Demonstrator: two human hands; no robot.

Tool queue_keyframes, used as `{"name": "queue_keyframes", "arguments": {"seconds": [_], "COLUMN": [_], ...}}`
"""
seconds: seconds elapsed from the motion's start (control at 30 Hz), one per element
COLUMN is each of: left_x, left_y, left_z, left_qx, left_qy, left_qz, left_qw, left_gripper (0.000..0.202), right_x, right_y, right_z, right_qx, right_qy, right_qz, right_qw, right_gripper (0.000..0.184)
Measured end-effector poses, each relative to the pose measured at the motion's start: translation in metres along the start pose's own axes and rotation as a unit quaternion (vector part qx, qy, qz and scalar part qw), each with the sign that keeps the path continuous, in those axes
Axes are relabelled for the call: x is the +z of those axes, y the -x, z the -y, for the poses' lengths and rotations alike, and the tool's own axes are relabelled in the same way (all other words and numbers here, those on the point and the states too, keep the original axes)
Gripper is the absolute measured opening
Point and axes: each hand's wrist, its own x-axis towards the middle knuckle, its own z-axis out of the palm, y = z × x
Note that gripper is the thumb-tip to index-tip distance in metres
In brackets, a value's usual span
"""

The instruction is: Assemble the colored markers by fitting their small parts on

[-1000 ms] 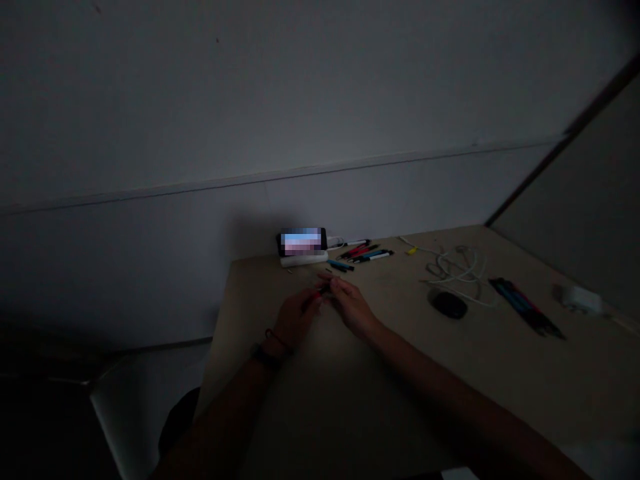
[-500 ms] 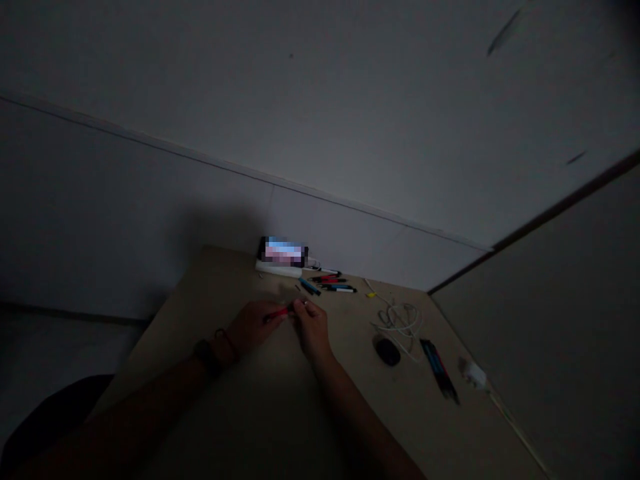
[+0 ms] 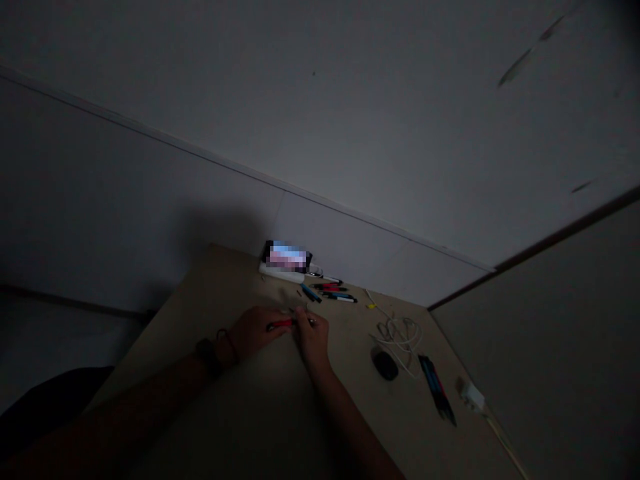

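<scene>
Over the middle of the table my left hand [image 3: 256, 331] is closed around a red and black pen [image 3: 283, 323], with a dark band and a watch at that wrist. My right hand [image 3: 311, 332] pinches the pen's other end, its thumb and fingers close together. The pen lies roughly level between the two hands. Fingers and dim light hide its tip and any small part there. Just beyond the hands are blue pen pieces [image 3: 311, 293] and several red, blue and white pens [image 3: 333, 289].
A lit phone [image 3: 287, 256] leans against the wall on a white block [image 3: 281, 273]. To the right lie a coiled white cable [image 3: 400, 333], a black mouse [image 3: 385, 364] and a bundle of pens [image 3: 437, 390]. A white plug [image 3: 473, 395] sits by the right edge.
The pen has turned from slanted to nearly level, and my right fingers now cover its right end. The whole view has shifted slightly.
</scene>
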Motion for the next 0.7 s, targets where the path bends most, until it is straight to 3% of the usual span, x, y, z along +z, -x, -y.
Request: {"name": "queue_keyframes", "arguments": {"seconds": [0.2, 0.4, 0.53, 0.63, 0.7], "left_x": [-0.001, -0.002, -0.003, -0.004, -0.003], "left_y": [0.0, -0.003, -0.004, -0.003, -0.003], "left_z": [-0.008, -0.008, -0.007, -0.007, -0.007], "left_qx": [-0.006, -0.007, -0.033, -0.039, -0.036], "left_qy": [0.002, 0.029, 0.049, 0.057, 0.06], "left_qz": [-0.003, 0.029, 0.023, 0.012, 0.009], "left_qw": [1.0, 0.999, 0.998, 0.998, 0.998], "left_gripper": [0.021, 0.033, 0.035, 0.035, 0.035], "right_x": [0.001, 0.001, 0.003, 0.005, 0.005], "right_y": [0.0, -0.002, -0.002, 0.0, 0.002], "right_z": [-0.004, -0.009, -0.012, -0.01, -0.009], "right_qx": [0.012, -0.045, -0.031, -0.012, -0.001], "right_qy": [-0.012, -0.026, -0.104, -0.183, -0.221], "right_qz": [0.014, -0.003, -0.024, 0.001, 0.028], "right_qw": [1.0, 0.999, 0.994, 0.983, 0.975], "right_gripper": [0.066, 0.059, 0.048, 0.037, 0.04]}}
